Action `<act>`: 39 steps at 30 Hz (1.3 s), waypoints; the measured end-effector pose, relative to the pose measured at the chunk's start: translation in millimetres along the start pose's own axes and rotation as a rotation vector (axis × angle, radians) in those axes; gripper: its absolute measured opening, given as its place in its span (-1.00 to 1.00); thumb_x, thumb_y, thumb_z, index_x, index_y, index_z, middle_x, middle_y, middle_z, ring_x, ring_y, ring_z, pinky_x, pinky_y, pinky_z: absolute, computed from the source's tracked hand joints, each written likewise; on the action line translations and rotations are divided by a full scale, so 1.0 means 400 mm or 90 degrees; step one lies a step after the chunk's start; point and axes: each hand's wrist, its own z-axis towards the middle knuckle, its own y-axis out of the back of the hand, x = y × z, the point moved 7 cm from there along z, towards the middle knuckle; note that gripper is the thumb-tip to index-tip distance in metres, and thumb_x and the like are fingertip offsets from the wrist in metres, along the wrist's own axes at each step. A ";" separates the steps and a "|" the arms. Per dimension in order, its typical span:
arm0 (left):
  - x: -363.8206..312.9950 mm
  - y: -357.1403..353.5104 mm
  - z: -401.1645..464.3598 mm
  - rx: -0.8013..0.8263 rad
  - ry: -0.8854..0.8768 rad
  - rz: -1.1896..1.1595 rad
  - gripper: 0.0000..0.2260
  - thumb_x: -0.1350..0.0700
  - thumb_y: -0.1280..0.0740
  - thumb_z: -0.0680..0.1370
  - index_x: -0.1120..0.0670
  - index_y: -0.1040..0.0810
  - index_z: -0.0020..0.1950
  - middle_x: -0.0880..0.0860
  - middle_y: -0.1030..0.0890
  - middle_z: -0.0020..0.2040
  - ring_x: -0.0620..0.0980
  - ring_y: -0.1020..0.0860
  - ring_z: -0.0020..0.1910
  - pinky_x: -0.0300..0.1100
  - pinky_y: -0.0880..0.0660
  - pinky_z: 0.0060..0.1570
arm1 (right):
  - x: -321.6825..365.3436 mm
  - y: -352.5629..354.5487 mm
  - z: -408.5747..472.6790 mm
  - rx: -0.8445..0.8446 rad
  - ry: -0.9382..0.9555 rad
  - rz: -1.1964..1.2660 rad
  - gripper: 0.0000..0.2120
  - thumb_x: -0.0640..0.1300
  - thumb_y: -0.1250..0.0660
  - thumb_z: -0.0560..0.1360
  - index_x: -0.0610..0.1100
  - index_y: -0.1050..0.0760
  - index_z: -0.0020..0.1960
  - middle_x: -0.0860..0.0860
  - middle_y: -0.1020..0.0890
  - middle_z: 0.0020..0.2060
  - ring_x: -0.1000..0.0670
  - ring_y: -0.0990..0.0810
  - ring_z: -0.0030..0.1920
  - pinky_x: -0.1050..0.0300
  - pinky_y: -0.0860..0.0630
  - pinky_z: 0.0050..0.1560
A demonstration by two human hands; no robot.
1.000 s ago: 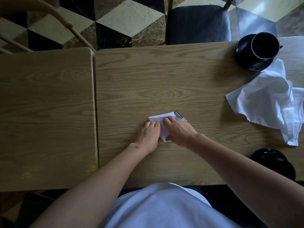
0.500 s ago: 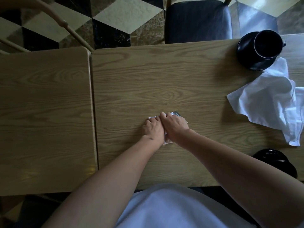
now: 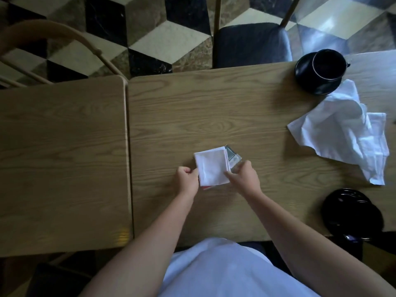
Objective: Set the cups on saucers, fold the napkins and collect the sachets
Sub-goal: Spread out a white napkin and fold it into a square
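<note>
- Two risks stand out: the folded napkin [image 3: 212, 167] lies on top of some sachets [image 3: 233, 156] in the middle of the bench [image 3: 214, 108], so tugging its edges could drag them askew or let the fold spring open.
- Reaching for the crumpled napkin [image 3: 342, 133] could knock the cup [image 3: 327, 65] that sits on a saucer [image 3: 317, 87], because the cloth touches that saucer's rim.
- Second dark piece of crockery [image 3: 351, 213] sits at the near right edge of the bench, where the right forearm could nudge it off.
- Left hand [image 3: 187, 179] pinches the folded napkin's left edge, fingers curled.
- Right hand [image 3: 244, 175] pinches its near right corner; the hands are apart, one on each side.
</note>
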 end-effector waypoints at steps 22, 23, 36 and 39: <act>-0.132 -0.210 -0.231 0.480 -0.143 -0.026 -0.88 0.32 -0.37 0.49 0.17 -0.56 -0.01 0.12 -0.54 -0.18 -0.08 -0.44 -0.37 -0.41 -0.33 -0.56 | -0.254 0.207 -0.185 0.054 -0.075 0.294 -0.85 -0.08 -0.47 0.49 -0.07 -0.63 -0.25 0.13 -0.46 -0.49 0.12 -0.37 -0.48 0.25 -0.32 -0.45; -0.123 -0.226 -0.251 0.487 -0.140 -0.018 -0.89 0.31 -0.37 0.50 0.16 -0.55 -0.01 0.12 -0.55 -0.17 -0.08 -0.46 -0.36 -0.43 -0.33 -0.57 | -0.278 0.222 -0.192 0.045 -0.080 0.280 -0.82 -0.07 -0.47 0.48 -0.04 -0.63 -0.29 0.14 -0.47 -0.50 0.12 -0.38 -0.47 0.26 -0.33 -0.44; 0.017 -0.444 -0.426 0.430 -0.092 0.108 -0.90 0.29 -0.39 0.45 0.13 -0.56 -0.24 0.08 -0.63 -0.31 -0.04 -0.55 -0.42 -0.29 -0.44 -0.46 | -0.515 0.334 -0.169 0.044 -0.110 0.033 -0.81 -0.11 -0.26 0.48 -0.18 -0.60 -0.17 -0.01 -0.63 -0.45 -0.06 -0.65 -0.41 0.05 -0.66 -0.35; 0.051 -0.471 -0.426 0.375 -0.073 0.150 -0.86 0.28 -0.40 0.43 0.14 -0.55 -0.32 0.12 -0.63 -0.36 0.01 -0.58 -0.41 -0.21 -0.52 -0.42 | -0.536 0.319 -0.161 0.053 -0.116 -0.006 -0.75 -0.11 -0.17 0.48 -0.21 -0.56 -0.18 -0.05 -0.69 -0.39 -0.15 -0.70 -0.38 -0.08 -0.69 -0.18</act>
